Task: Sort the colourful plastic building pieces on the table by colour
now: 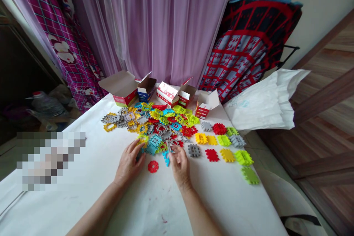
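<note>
My left hand (pixel 131 162) rests at the near edge of a heap of plastic interlocking building tiles (pixel 163 127), fingers spread. Its fingertips touch the heap beside a yellow-green tile (pixel 143 139) and a light-blue window tile (pixel 155 140). My right hand (pixel 181 166) is at the heap's near right side, fingers curled around the edge of a grey tile (pixel 169 145), partly hidden. Close to its thumb is a blue tile (pixel 166 158). Between the hands a red flower-shaped disc (pixel 153 166) lies flat on the white table.
Sorted tiles lie in small stacks at right, including a dark grey stack (pixel 194 150), a red tile (pixel 212 155) and a green stack (pixel 243 158). Opened boxes, among them a red one (pixel 202 112) and a blue one (pixel 146 90), stand behind. A white sack (pixel 265 99) is at right.
</note>
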Demonstrator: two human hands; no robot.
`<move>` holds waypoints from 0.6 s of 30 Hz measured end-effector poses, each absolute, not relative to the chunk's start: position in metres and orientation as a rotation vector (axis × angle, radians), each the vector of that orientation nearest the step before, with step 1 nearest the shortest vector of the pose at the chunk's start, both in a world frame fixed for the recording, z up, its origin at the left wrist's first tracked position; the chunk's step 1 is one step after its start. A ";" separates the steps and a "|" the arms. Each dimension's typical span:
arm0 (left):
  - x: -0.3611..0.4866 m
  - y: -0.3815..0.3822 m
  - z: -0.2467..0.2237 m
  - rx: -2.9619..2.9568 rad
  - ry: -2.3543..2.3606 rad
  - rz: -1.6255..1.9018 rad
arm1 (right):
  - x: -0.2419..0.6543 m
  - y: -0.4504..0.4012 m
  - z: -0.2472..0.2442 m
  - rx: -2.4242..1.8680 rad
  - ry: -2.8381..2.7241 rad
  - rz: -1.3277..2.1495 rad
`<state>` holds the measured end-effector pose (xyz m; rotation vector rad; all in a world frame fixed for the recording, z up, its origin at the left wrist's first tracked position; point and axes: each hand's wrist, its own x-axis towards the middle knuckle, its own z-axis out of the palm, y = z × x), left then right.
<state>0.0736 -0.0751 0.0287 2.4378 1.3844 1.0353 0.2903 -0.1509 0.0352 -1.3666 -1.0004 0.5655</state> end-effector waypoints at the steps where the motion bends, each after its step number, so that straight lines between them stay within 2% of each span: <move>1: 0.074 -0.075 0.028 2.436 1.371 1.045 | 0.292 -0.152 0.037 -1.348 -0.936 0.646; 4: 0.074 -0.074 0.026 2.428 1.340 1.062 | 0.298 -0.153 0.037 -1.388 -0.814 0.799; 7: 0.075 -0.073 0.025 2.425 1.309 1.078 | 0.303 -0.154 0.031 -1.466 -0.805 0.798; 15: 0.073 -0.072 0.027 2.398 1.259 1.069 | 0.303 -0.168 0.026 -1.590 -1.028 0.329; 18: 0.072 -0.072 0.030 2.402 1.240 1.057 | 0.302 -0.174 0.030 -1.572 -1.174 0.266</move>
